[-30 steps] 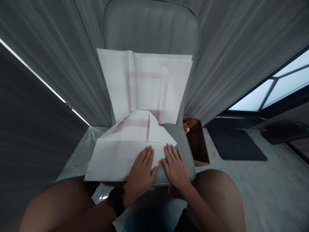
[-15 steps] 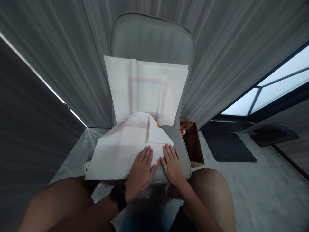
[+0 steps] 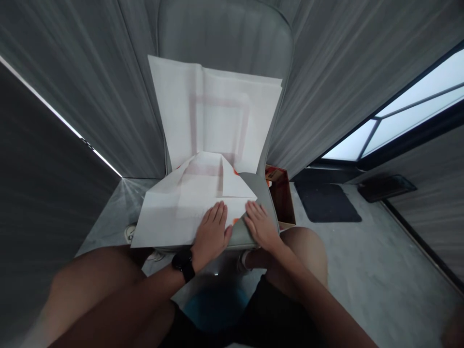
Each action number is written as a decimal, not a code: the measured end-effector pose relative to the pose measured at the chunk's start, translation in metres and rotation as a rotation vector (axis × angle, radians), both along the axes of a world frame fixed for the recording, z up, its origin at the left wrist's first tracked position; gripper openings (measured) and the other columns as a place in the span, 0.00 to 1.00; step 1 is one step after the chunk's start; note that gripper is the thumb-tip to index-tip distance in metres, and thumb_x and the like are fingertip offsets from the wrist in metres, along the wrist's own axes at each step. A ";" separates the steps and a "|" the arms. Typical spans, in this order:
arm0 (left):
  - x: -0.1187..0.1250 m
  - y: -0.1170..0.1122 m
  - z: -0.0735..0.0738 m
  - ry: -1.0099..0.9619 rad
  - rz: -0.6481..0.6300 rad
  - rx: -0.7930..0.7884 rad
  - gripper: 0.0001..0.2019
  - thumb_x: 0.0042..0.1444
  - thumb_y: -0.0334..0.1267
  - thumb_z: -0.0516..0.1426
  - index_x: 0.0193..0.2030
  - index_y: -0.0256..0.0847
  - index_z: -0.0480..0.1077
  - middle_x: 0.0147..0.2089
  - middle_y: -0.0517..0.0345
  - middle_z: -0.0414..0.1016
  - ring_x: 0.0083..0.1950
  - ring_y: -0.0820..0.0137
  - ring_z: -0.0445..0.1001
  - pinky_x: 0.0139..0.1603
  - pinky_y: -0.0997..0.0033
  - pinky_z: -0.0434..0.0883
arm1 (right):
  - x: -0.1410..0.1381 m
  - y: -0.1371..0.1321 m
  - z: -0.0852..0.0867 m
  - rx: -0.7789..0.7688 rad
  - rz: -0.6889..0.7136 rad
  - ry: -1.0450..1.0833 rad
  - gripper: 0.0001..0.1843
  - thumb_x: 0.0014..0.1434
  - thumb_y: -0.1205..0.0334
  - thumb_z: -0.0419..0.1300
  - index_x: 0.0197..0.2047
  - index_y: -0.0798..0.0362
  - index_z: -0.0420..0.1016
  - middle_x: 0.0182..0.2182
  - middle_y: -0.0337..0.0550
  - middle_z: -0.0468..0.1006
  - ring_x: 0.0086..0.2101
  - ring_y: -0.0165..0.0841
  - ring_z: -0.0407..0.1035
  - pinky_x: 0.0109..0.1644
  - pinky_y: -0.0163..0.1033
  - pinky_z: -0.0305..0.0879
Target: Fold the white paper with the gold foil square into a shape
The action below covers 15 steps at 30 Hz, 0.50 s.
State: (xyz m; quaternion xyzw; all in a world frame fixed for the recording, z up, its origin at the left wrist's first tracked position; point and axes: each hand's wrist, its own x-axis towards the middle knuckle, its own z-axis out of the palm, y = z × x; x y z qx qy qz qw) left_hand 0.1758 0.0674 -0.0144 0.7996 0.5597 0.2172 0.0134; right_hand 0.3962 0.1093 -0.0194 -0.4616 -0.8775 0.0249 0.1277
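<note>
Flatly, the left hand's (image 3: 212,234) straight, close-set fingers (image 3: 219,212) grip nothing, seemingly pinning folded paper (image 3: 163,220) to the seat (image 3: 261,188); the right hand (image 3: 262,228), flat and ungripping, lies at its edge, perhaps steadying it. Behind, a white panel (image 3: 223,121) leans on the backrest (image 3: 224,34).

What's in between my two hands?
In the head view, part of the folded white paper, with an orange patch, lies between your left hand and right hand; gray chair seat shows just below it.
</note>
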 end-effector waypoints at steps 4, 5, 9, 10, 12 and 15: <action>-0.002 0.000 0.002 0.013 -0.026 -0.003 0.29 0.73 0.41 0.48 0.73 0.22 0.59 0.76 0.30 0.61 0.78 0.49 0.59 0.76 0.48 0.60 | -0.003 -0.001 0.001 -0.019 -0.004 -0.004 0.30 0.78 0.55 0.43 0.75 0.62 0.62 0.73 0.57 0.63 0.73 0.44 0.55 0.76 0.58 0.55; -0.002 0.000 0.003 0.014 -0.033 -0.007 0.29 0.73 0.41 0.48 0.73 0.21 0.59 0.76 0.30 0.60 0.78 0.49 0.59 0.76 0.49 0.59 | -0.005 -0.004 0.002 -0.037 0.041 -0.011 0.30 0.78 0.55 0.43 0.75 0.61 0.62 0.73 0.55 0.63 0.73 0.43 0.54 0.76 0.57 0.54; -0.002 0.000 0.004 -0.006 -0.033 -0.035 0.30 0.73 0.42 0.47 0.75 0.23 0.55 0.76 0.30 0.60 0.79 0.49 0.57 0.76 0.46 0.59 | -0.008 -0.008 0.007 -0.063 0.000 -0.021 0.29 0.78 0.56 0.41 0.72 0.61 0.67 0.71 0.54 0.67 0.73 0.44 0.57 0.76 0.59 0.53; -0.002 -0.001 0.004 -0.013 -0.030 -0.041 0.30 0.73 0.42 0.47 0.76 0.24 0.55 0.76 0.30 0.60 0.79 0.49 0.56 0.76 0.46 0.59 | -0.008 -0.009 0.008 -0.056 -0.043 -0.016 0.29 0.78 0.56 0.41 0.71 0.62 0.68 0.70 0.55 0.67 0.72 0.45 0.57 0.76 0.60 0.53; -0.001 -0.001 0.005 -0.018 -0.025 -0.051 0.30 0.73 0.42 0.46 0.76 0.23 0.54 0.77 0.30 0.59 0.79 0.50 0.56 0.76 0.46 0.58 | -0.011 -0.010 0.008 -0.052 -0.049 -0.004 0.29 0.78 0.57 0.42 0.71 0.64 0.68 0.70 0.57 0.67 0.72 0.45 0.57 0.76 0.59 0.53; -0.001 -0.001 0.007 -0.006 -0.033 -0.065 0.29 0.74 0.38 0.43 0.75 0.22 0.56 0.77 0.32 0.59 0.79 0.51 0.55 0.77 0.48 0.57 | -0.016 -0.016 0.007 -0.066 0.077 0.009 0.28 0.78 0.57 0.43 0.73 0.60 0.66 0.72 0.53 0.66 0.73 0.41 0.55 0.78 0.57 0.51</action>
